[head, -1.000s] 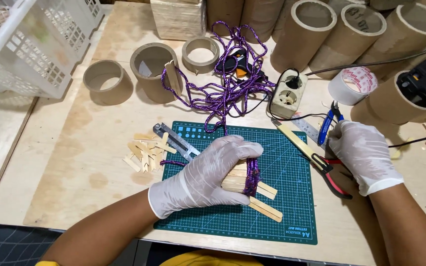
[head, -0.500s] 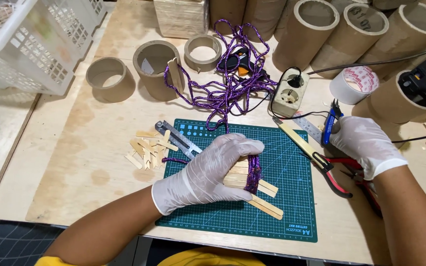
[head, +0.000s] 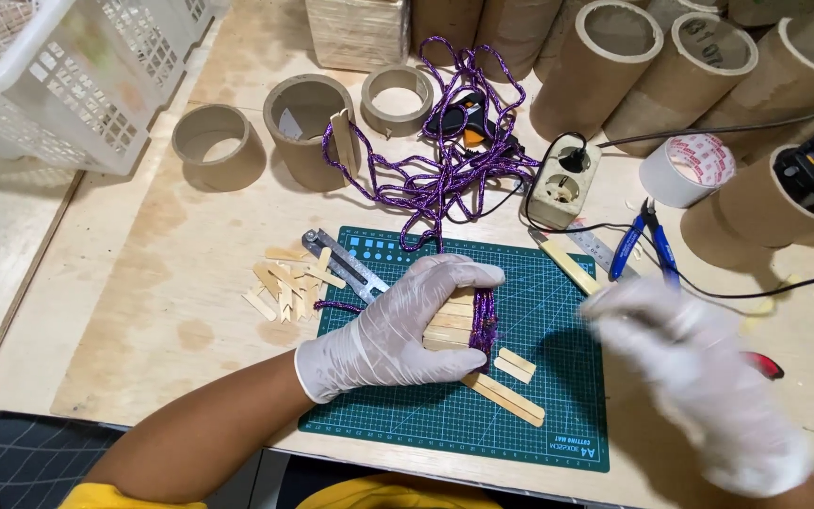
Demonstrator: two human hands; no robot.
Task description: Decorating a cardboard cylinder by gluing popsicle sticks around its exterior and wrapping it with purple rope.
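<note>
As seen from the head camera, the left hand point(head: 398, 330), in a white glove, lies palm down on a bundle of flat wooden sticks point(head: 452, 325) in the middle of the green cutting mat point(head: 558, 415), its fingers curled over the bundle and pressing it flat, apparently so that the sticks stay stacked. A purple cord point(head: 484, 325) is wound round the bundle just beside the fingertips and runs up the mat to a loose tangle of the same cord near the power strip point(head: 562, 184). Two single sticks point(head: 506, 396) lie on the mat just below the bundle. The right hand point(head: 699, 377), also gloved, is blurred above the table's right side, clear of the bundle; whether its fingers are spread or closed, or hold anything, cannot be told. Left of the mat lies a heap of cut stick pieces point(head: 289, 283), with a metal tool point(head: 346, 266) at the mat's upper left corner. Blue-handled pliers point(head: 647, 245), a tape roll point(head: 685, 170) and cardboard tubes point(head: 614, 66) stand further back, within reach.
</note>
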